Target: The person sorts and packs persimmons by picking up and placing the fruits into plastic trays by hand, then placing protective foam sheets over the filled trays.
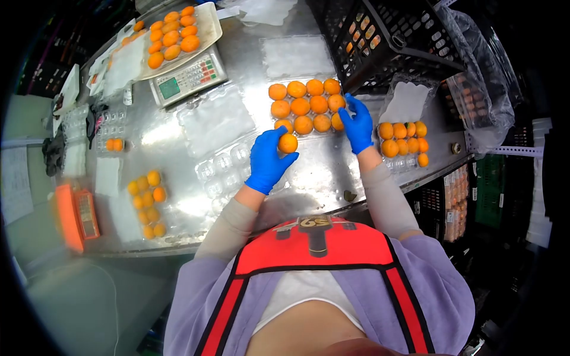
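Observation:
Both of my hands wear blue gloves. My left hand holds an orange fruit between thumb and fingers, at the front left corner of a clear tray filled with rows of orange fruits. At the right side of that tray is my right hand, its fingers around the fruit at the front right corner. Just left of my left hand lies an empty clear plastic tray on the metal table.
A scale bears a tray of fruits at the back left. Black crates stand back right. Fruit trays lie at the right and left. An orange device sits near the left edge.

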Demonstrator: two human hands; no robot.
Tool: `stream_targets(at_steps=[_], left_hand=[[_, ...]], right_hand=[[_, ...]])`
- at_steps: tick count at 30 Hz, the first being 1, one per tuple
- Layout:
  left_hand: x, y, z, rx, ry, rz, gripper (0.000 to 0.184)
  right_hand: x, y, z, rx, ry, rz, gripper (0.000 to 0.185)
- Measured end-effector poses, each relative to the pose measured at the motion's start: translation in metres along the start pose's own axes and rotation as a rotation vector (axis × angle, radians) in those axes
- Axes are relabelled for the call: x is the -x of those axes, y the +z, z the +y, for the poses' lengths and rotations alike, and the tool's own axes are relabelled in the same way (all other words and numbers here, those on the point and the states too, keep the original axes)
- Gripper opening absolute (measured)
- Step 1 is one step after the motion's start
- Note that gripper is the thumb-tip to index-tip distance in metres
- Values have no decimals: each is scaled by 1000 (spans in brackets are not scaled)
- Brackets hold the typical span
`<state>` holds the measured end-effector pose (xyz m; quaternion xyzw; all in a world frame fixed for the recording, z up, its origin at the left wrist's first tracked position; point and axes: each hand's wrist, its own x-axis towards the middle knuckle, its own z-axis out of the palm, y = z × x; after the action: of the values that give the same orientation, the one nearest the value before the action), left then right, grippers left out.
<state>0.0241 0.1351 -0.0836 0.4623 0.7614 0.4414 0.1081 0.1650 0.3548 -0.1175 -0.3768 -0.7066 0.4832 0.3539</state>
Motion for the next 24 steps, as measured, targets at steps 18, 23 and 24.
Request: stream_targets(at_steps=[18,23,24], left_hand=[[-18,-13,5,755,-302,-65,59],[-19,-15,-2,701,-260,-69,59],[-18,-14,-4,698,-269,-50,60]], right_hand=[[-78,35,-17,983,-180,-387,50],[-72,31,-12,894,-145,-515,54],[-68,33,-7,849,-178,-513,55]])
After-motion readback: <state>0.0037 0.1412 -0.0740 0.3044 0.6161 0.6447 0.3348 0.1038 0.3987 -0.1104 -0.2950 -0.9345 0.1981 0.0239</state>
